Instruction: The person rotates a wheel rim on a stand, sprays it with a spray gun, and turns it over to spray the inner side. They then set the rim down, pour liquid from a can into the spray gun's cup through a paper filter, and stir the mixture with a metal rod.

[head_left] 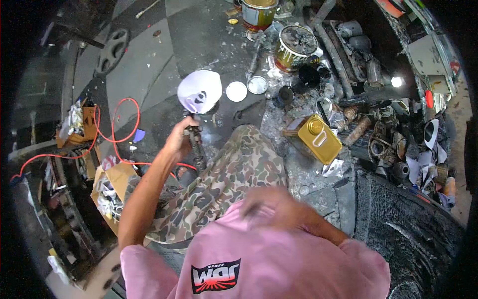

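My left hand (180,137) is closed round the top of a dark spray gun (195,147), at centre left. A white paper cone (200,90) sits open side up on the spray gun. A red hose (134,162) runs on the floor near my left forearm. My right hand (266,205) is in front of my pink shirt (298,259), smeared by motion, so its fingers cannot be made out. Beyond the spray gun lie two round white lids (236,91) on the floor.
A gold rectangular can (320,139) stands right of my knee. Paint-covered buckets (297,47) and dark cups (286,94) stand further back. Cans and scraps (398,149) are heaped at right. Cardboard boxes (119,182) with crumpled waste are at left.
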Motion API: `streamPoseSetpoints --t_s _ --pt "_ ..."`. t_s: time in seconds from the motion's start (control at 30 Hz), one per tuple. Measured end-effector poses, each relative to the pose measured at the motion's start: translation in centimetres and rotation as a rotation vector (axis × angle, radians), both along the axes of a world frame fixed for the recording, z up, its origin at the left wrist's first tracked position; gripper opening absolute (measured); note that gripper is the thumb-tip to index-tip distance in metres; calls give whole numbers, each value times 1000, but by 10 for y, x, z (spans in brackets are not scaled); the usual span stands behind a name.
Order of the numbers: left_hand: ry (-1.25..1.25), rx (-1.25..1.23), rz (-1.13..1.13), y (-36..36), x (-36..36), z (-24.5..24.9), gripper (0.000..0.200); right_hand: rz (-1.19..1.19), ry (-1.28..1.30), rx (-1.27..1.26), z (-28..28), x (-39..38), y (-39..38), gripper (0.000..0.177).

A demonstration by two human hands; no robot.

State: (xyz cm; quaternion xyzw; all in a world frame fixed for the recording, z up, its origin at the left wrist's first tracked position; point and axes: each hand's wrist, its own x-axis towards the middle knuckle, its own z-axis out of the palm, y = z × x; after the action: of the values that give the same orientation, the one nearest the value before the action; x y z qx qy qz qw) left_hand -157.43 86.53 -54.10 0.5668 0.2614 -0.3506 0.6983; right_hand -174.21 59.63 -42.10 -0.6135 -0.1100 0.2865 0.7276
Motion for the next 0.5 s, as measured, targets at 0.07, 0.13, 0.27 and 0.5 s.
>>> streamPoseSetpoints --t_s 0.07,0.13,0.27,0.5 --pt "-35 -52 -6 -3 11 -21 28 395 -331 672 39 21 54 25" --pt "-22 -95 28 -12 23 -32 27 717 -355 894 72 -5 95 93" --pt "-93 -120 80 -29 36 -70 24 842 -401 1009 87 -16 132 84" --pt "-98 -234 125 -32 37 -113 21 841 -399 958 87 -1 148 69"
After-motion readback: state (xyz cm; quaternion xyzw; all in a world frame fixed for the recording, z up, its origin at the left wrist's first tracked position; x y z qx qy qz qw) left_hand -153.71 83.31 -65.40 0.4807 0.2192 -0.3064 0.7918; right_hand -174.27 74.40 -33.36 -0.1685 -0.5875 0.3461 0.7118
